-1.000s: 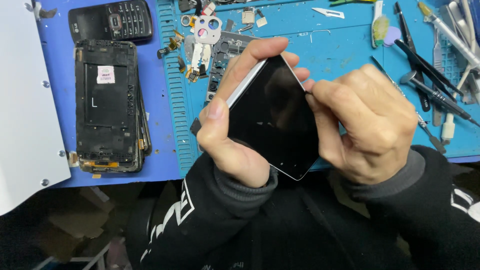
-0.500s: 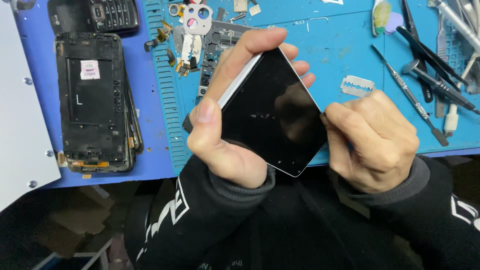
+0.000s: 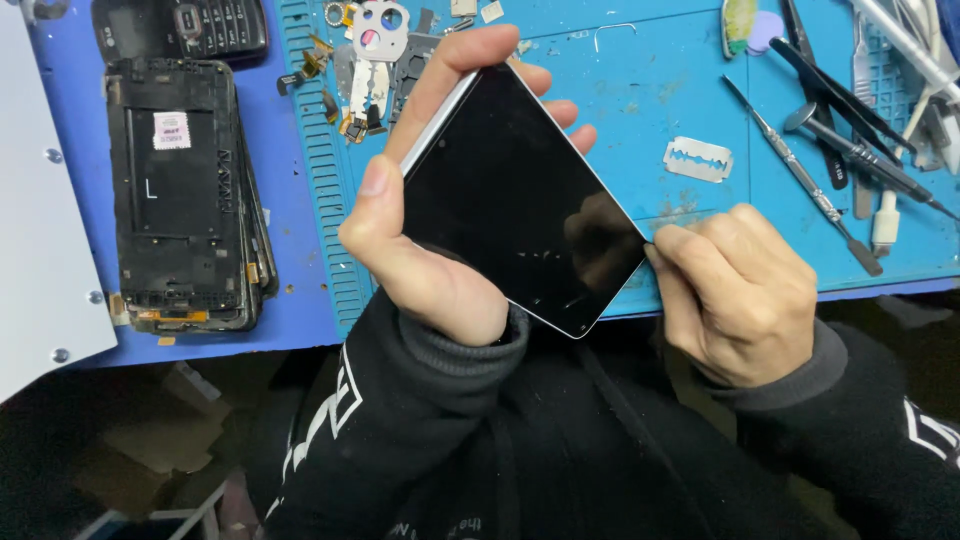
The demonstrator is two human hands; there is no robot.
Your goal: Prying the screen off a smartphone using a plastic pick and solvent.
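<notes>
Since half a second ago the right hand (image 3: pixel 735 295) has slid down the right edge of the black glass-fronted phone with a silver metal rim (image 3: pixel 515 195), so its fingertips now press at the phone's right corner rather than higher along the side; the phone itself has barely shifted in the view.

It is held tilted like a diamond above the near edge of the teal silicone repair mat (image 3: pixel 640 110), its dark screen facing up. The left hand (image 3: pixel 430 260) grips it firmly, thumb along the left rim, fingers wrapped behind and showing past the far edge. The right hand is curled nearly into a fist, thumb and forefinger pinched together against the phone's right corner; whether something thin sits between them cannot be told.

On the mat, just right of the phone, lies a flat double-edged razor blade (image 3: pixel 700 158). Further right rest a slim metal spudger (image 3: pixel 800 175) and a cluster of dark-handled tools (image 3: pixel 850 110). At the far side, left of the phone's top corner, small metal and plastic phone parts (image 3: pixel 370 50) are scattered. Well to the left, on the blue table surface (image 3: pixel 300 270), sits a stack of stripped black phone frames (image 3: pixel 185 195), with an old black keypad phone (image 3: pixel 200 25) beyond it. A white panel (image 3: pixel 40 230) fills the far left edge.
</notes>
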